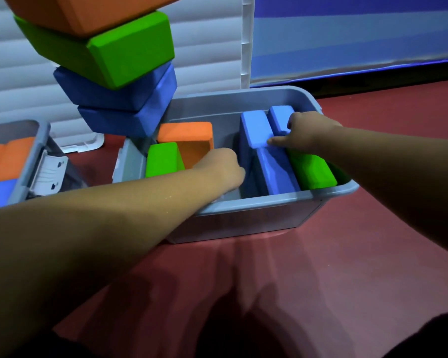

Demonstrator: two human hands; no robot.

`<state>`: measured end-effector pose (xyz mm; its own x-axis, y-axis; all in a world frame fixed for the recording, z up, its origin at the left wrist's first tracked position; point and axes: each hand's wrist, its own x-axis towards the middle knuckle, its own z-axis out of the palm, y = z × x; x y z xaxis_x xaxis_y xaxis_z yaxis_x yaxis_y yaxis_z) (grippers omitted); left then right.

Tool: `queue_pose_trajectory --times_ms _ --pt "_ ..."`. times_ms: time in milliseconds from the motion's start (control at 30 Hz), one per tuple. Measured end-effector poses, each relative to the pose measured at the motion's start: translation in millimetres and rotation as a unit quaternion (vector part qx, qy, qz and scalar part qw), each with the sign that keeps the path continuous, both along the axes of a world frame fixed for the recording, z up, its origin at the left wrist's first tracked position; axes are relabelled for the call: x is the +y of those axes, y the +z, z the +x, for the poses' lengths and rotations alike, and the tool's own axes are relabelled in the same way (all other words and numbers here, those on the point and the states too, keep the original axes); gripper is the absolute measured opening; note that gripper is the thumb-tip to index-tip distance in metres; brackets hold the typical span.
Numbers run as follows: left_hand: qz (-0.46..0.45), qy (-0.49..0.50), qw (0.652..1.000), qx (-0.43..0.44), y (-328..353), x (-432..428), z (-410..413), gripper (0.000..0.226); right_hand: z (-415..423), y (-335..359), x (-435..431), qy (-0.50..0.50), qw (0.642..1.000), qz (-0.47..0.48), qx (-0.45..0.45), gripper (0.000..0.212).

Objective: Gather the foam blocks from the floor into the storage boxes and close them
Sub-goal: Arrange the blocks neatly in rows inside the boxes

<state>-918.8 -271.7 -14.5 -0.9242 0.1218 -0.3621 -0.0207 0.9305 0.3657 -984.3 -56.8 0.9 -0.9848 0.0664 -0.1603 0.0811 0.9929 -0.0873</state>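
Grey storage box (269, 202) on red floor (347, 254), lid off, holds blue blocks (254, 125), green blocks (311, 171), orange block (184, 133). Right hand (308, 130): fingers stretched onto upright blue block top. Left hand (223, 166) reaches into box middle, fingers hidden, grip unclear. Block stack (119, 55) behind; second box (40, 140) left.

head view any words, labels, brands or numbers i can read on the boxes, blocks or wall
None: no readable text anywhere in this view.
The grey storage box, the second box at the left and its white latch show no lettering.
The foam blocks have plain coloured faces, and the wall behind is bare slats.
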Motion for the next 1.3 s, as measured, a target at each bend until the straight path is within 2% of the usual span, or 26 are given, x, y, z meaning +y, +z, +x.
queue_pose_trajectory --times_ms 67,133,300,400,567,733,833,1067,1200,1300 --pt "-0.072 0.009 0.994 0.081 7 -25 6 0.02 -3 1 -8 0.004 1.0 -0.011 0.01 0.066" --pt "-0.104 0.03 0.987 0.118 12 -48 12 0.02 -4 2 -21 0.018 1.0 -0.018 0.013 0.05" --pt "-0.182 0.045 0.972 0.142 11 -90 16 0.043 -6 4 -66 0.086 0.996 -0.003 0.019 0.032" --pt "-0.195 0.061 0.97 0.135 8 -107 20 0.056 -7 7 -96 0.114 0.992 -0.032 0.034 0.027" --pt "-0.137 0.133 0.977 0.09 -2 -118 15 0.088 -12 -2 -141 0.169 0.983 -0.057 0.04 0.039" --pt "-0.117 0.141 0.978 0.103 -12 -118 0 0.101 -26 -13 -170 0.191 0.98 -0.051 0.027 0.085" --pt "-0.113 0.144 0.979 0.086 -19 -119 -3 0.111 -30 -24 -179 0.19 0.981 -0.03 -0.018 0.101" --pt "-0.111 0.139 0.984 0.028 -24 -122 -6 0.13 -31 -29 -182 0.147 0.983 0.106 0.018 0.087" --pt "-0.076 0.115 0.99 -0.022 -25 -116 -7 0.137 -25 -27 -170 0.095 0.995 0.03 0.015 0.089" --pt "-0.048 0.105 0.993 -0.019 -15 -109 -5 0.123 -23 -19 -155 0.036 0.998 -0.034 0.035 0.084"
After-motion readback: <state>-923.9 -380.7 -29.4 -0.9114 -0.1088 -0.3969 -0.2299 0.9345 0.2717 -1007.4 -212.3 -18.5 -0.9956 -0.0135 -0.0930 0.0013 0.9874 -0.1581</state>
